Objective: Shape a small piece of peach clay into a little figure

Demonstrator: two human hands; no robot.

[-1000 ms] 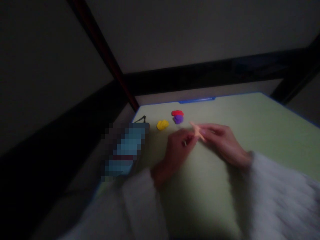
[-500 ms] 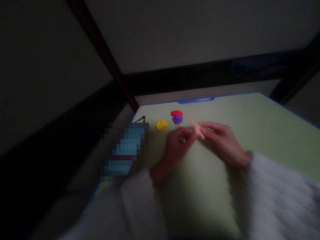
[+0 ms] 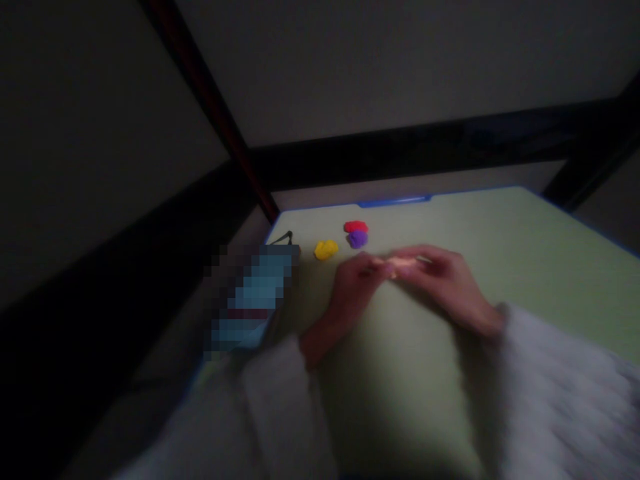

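Note:
Between my fingertips is a small piece of pale orange modelling clay (image 3: 399,264), mostly covered by the fingers. My left hand (image 3: 354,287) pinches it from the left, closed. My right hand (image 3: 440,280) is closed on its other side, thumb and fingers pressed to the clay. Both hands are held over the pale green tabletop (image 3: 395,373). Just beyond the left hand lie a yellow clay lump (image 3: 326,250), a purple clay lump (image 3: 358,239) and a red clay lump (image 3: 355,227); the purple one touches the red one.
A pixelated bluish object (image 3: 255,293) lies along the table's left edge, a thin dark loop (image 3: 286,237) at its far end. The table has a blue rim with a raised blue strip (image 3: 395,201) at the back. A wall with a dark band stands behind.
The clay stuck out between the fingers as a star-like shape; now the fingers have closed over it and the hands have drawn together. The lumps on the table lie as before.

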